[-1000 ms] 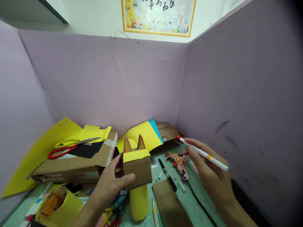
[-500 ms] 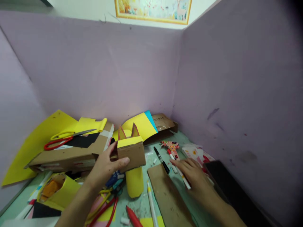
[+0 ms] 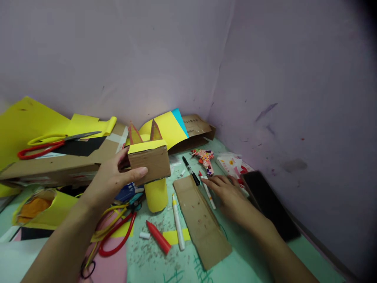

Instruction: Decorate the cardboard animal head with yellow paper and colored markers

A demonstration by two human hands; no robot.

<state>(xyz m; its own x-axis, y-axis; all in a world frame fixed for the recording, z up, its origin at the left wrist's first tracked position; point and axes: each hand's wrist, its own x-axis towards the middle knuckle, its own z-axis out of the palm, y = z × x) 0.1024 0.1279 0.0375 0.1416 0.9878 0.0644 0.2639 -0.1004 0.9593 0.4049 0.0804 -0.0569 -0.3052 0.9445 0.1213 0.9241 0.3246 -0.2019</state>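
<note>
My left hand [image 3: 107,179] grips a small cardboard box [image 3: 149,163], its thumb across the front face. The box has a yellow top strip and two pointed ears outlined in red. A yellow paper tube [image 3: 156,195] stands beneath the box; whether they are joined is hidden. On the right, my right hand [image 3: 231,196] rests low over the table with fingers stretched out. Its index fingertip is at a white marker with a red tip [image 3: 208,193], which lies on the table. Left of that marker are a black pen [image 3: 191,171] and a flat cardboard strip [image 3: 202,220].
Red-and-yellow scissors [image 3: 55,143] lie on a large cardboard box [image 3: 59,173] at left. Red-handled scissors [image 3: 118,236], a red marker [image 3: 158,236] and a white-and-yellow marker [image 3: 178,224] lie in front. A black phone-like slab [image 3: 271,204] is at right, by the purple wall [image 3: 294,98].
The view has tilted down and shifted right. My right hand's fingers have loosened from the red-tipped marker, which now lies on the table. My left hand keeps its hold on the eared box.
</note>
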